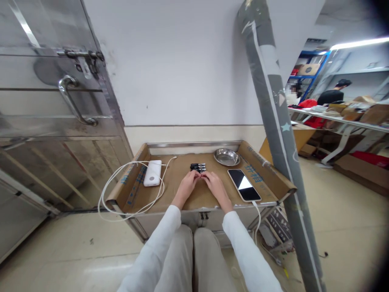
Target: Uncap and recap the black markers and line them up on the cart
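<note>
Both hands lay on the cardboard lining of the tray (275, 180), fingers curled inward and the tips meeting at the middle. The left hand (187, 183) and right hand (214, 184) closed in on the near edge of a small row of black pieces (197, 166). The fingertips touched or nearly touched the nearest piece, but it was too small to tell whether either hand actually gripped one. The pieces sat at the tray's centre, just beyond the fingers. Left of the hands lay a white power bank (152, 173), its white cable (115, 190) looping over the tray's left edge. Behind and to the right stood a steel bowl (226, 157), near the pieces but apart from them. A phone (244, 185) lay just beside the right hand with its screen up. A grey roll (273, 117) leaned at the tray's right corner, and a steel door (54, 101) stood on the left. Nothing lay between the hands and the pieces.
</note>
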A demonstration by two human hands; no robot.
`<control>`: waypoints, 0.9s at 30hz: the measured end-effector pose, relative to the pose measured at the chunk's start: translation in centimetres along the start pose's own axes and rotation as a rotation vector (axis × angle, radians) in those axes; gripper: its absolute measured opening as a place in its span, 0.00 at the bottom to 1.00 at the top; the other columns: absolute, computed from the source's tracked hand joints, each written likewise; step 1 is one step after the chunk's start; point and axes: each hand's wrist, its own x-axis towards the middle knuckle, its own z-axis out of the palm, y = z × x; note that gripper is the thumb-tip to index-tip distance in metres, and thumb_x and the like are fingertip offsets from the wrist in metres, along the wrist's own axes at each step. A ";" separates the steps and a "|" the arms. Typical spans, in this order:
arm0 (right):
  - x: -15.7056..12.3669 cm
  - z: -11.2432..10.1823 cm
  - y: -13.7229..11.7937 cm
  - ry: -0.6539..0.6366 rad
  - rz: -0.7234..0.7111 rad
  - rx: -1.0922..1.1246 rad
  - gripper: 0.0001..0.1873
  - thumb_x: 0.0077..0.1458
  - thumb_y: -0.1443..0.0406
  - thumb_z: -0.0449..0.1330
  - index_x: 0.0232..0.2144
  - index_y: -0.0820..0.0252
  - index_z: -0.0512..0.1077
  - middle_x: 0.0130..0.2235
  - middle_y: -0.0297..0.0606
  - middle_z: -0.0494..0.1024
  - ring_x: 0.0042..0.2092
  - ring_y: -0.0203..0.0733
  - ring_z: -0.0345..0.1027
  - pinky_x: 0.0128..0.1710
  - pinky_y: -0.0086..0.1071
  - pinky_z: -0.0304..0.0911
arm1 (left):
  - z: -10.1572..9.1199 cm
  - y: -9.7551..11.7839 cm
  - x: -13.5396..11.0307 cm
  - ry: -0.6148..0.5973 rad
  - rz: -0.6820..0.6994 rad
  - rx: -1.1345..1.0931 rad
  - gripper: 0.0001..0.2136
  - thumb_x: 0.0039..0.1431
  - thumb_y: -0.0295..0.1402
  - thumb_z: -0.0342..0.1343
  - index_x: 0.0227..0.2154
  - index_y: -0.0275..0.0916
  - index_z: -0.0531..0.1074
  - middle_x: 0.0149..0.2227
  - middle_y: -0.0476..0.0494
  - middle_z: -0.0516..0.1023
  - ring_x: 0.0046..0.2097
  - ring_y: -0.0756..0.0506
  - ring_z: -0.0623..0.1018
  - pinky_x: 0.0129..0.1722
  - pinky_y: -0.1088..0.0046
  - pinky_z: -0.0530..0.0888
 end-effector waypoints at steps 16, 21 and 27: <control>-0.1 -0.5 0.2 0.169 0.192 -0.280 0.17 0.64 0.62 0.45 0.39 0.58 0.73 0.36 0.43 0.78 0.37 0.45 0.65 0.39 0.35 0.53 | 0.2 0.0 0.8 -0.129 0.053 0.335 0.06 0.59 0.34 0.54 0.38 0.42 0.72 0.42 0.44 0.73 0.46 0.43 0.70 0.47 0.63 0.64; -0.2 -0.2 0.4 0.194 0.238 -0.287 0.18 0.64 0.62 0.44 0.39 0.59 0.73 0.35 0.46 0.77 0.37 0.46 0.64 0.39 0.36 0.51 | 0.2 -0.2 0.9 -0.018 0.025 0.377 0.08 0.62 0.34 0.48 0.40 0.41 0.71 0.41 0.43 0.71 0.43 0.44 0.71 0.45 0.66 0.66; -0.1 -0.2 -0.1 0.136 0.137 -0.195 0.16 0.63 0.65 0.45 0.44 0.58 0.71 0.40 0.44 0.77 0.41 0.45 0.66 0.43 0.37 0.54 | 0.1 -0.1 0.9 0.007 0.072 0.418 0.09 0.64 0.35 0.46 0.41 0.40 0.68 0.40 0.43 0.74 0.43 0.43 0.71 0.44 0.65 0.66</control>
